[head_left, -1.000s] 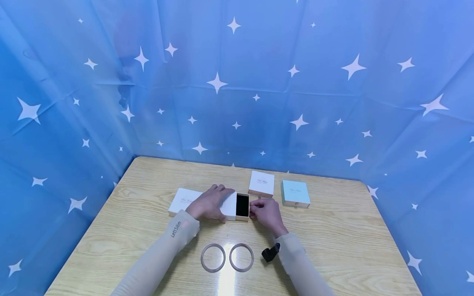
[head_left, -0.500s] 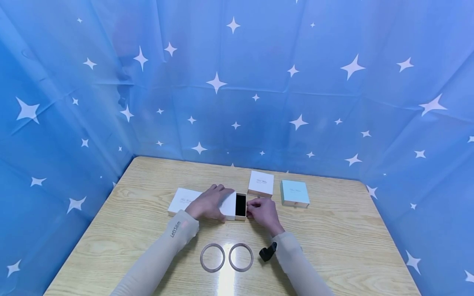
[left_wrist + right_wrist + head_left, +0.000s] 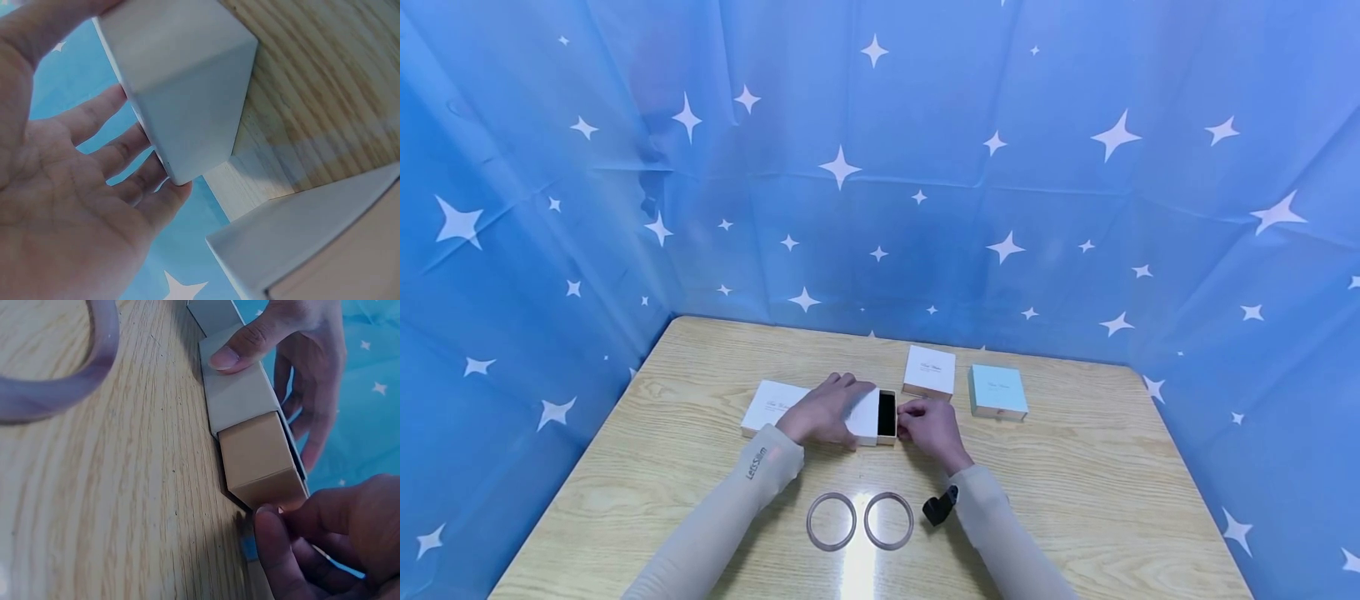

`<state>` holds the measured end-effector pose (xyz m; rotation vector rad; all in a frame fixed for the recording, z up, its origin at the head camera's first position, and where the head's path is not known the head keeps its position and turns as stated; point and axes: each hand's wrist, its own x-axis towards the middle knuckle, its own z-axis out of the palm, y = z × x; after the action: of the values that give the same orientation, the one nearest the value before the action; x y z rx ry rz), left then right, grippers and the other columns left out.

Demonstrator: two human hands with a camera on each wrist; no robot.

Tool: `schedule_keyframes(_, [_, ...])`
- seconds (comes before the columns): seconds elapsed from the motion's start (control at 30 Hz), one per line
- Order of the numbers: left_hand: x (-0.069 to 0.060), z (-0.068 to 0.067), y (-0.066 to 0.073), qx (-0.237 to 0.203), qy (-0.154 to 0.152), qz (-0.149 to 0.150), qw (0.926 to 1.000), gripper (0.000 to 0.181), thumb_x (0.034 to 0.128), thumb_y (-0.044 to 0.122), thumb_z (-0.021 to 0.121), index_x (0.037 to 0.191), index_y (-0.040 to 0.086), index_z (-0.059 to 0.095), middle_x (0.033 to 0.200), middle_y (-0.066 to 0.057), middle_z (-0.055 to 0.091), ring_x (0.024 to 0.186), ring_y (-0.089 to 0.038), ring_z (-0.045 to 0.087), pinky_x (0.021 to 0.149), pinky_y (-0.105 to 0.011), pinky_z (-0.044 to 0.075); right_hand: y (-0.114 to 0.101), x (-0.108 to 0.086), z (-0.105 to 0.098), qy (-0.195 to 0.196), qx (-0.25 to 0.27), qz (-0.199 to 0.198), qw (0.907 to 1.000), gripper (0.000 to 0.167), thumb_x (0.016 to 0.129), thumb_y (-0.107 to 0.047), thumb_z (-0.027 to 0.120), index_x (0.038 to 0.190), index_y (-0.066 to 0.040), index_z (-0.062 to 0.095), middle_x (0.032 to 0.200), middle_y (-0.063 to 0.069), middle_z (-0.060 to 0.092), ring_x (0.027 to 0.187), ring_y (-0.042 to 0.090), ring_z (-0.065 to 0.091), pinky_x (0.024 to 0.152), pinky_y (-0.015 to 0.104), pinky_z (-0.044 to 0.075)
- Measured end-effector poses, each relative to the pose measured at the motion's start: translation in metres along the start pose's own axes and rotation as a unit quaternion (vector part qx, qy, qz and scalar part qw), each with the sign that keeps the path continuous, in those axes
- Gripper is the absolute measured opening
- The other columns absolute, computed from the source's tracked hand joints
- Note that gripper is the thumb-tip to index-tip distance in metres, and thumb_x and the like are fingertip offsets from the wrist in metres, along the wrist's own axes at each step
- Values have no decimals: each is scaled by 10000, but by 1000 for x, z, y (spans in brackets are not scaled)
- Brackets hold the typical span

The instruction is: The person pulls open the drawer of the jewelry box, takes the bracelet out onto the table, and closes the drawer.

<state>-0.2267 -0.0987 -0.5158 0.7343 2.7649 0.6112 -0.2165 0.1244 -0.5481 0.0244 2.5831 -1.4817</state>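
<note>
"Let'sSlim" on the left sleeve point(image 3: 718, 517), script too small to read on white boxes point(image 3: 929, 364) and turquoise box point(image 3: 998, 388)

You have four flat card boxes: a first white box point(image 3: 767, 406), a second white box point(image 3: 868, 418), a third white box point(image 3: 929, 372) and one pale blue box point(image 3: 998, 390). You have one tan card drawer point(image 3: 256, 453), two round purplish-grey rings point(image 3: 831, 549), two hands, your left hand point(image 3: 827, 412) and right hand point(image 3: 934, 427), two cream fabric sleeves point(image 3: 730, 504) and one wood-grained table point(image 3: 1112, 500).
</note>
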Motion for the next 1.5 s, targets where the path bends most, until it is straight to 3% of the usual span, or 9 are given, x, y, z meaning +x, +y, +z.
schedule_keyframes(0.3, [0, 1, -1, 100, -29, -28, 9999, 1034, 656, 271, 944, 1554, 192, 439, 1407, -45, 549, 1334, -298, 477, 1131, -447, 433, -3, 0, 5, -112, 378, -46, 9992, 141, 958, -16, 645, 973, 19, 781, 852, 130, 755, 683, 148, 723, 655, 288, 622])
schedule_keyframes(1.1, [1, 2, -1, 3, 79, 112, 9999, 1022, 642, 242, 966, 1531, 169, 468, 1379, -52, 561, 1202, -253, 493, 1005, -418, 475, -14, 3, 21, -303, 210, -202, 9991, 129, 938, -36, 670, 957, -8, 795, 844, 115, 770, 679, 140, 720, 632, 265, 603])
schedule_keyframes(1.33, [1, 1, -1, 111, -38, 117, 9999, 1042, 651, 301, 965, 1547, 172, 450, 1401, -59, 554, 1275, -277, 495, 1075, -434, 461, -13, 1, 18, -334, -39, -207, 9992, 141, 950, -89, 670, 956, -61, 808, 805, 65, 768, 679, 116, 707, 627, 249, 573])
schedule_keyframes(1.5, [-2, -3, -2, 149, -252, 80, 9995, 1121, 655, 404, 958, 1589, 164, 386, 1483, -88, 514, 1409, -316, 445, 1176, -473, 398, -15, -1, 14, -659, 29, -262, 9975, 159, 963, -84, 657, 1032, -31, 790, 874, 90, 778, 739, 142, 735, 671, 284, 612])
